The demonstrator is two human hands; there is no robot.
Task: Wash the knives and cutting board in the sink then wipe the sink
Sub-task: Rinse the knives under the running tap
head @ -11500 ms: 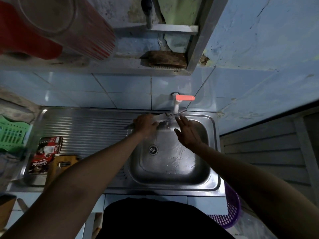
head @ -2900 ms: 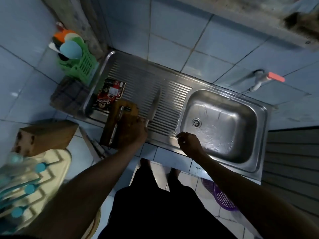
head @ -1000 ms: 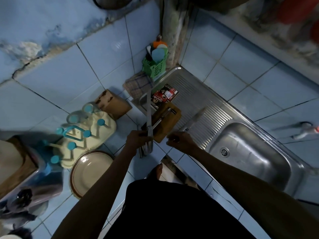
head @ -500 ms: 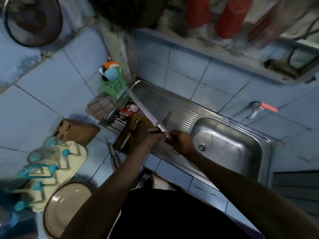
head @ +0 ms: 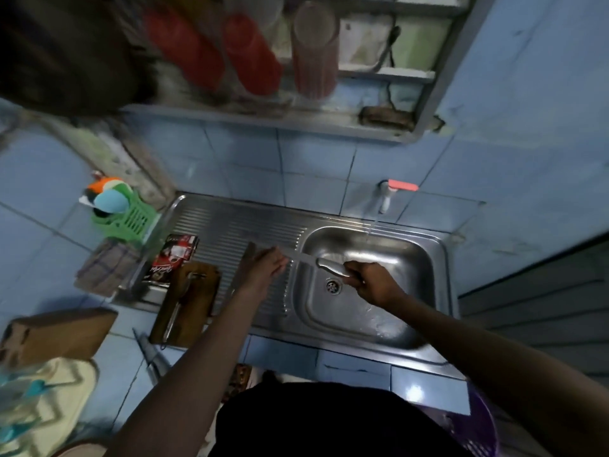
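My right hand (head: 374,283) grips the steel handle of a long knife (head: 326,266) over the sink basin (head: 440,268), above the drain. Its thin blade points left, and my left hand (head: 265,263) touches the blade with fingers stretched along it, over the ribbed drainboard (head: 230,229). A broad-bladed knife (head: 246,263) lies on the drainboard, partly under my left wrist. The wooden cutting board (head: 197,305) sits at the drainboard's front left with a slim steel utensil (head: 178,308) on it. Another knife (head: 152,354) lies on the tiled counter. The tap (head: 393,191) runs a thin stream into the basin.
A green basket (head: 130,217) of utensils, a checked cloth (head: 105,268) and a red-black sachet pack (head: 174,255) crowd the drainboard's left end. A wooden block (head: 56,331) stands on the left counter. Red cups (head: 250,54) hang on the shelf above. A purple basket (head: 474,433) sits below right.
The long knife has swung from over the drainboard to over the basin, handle now in my right hand, with my left hand on the blade. The view has turned back toward the sink.
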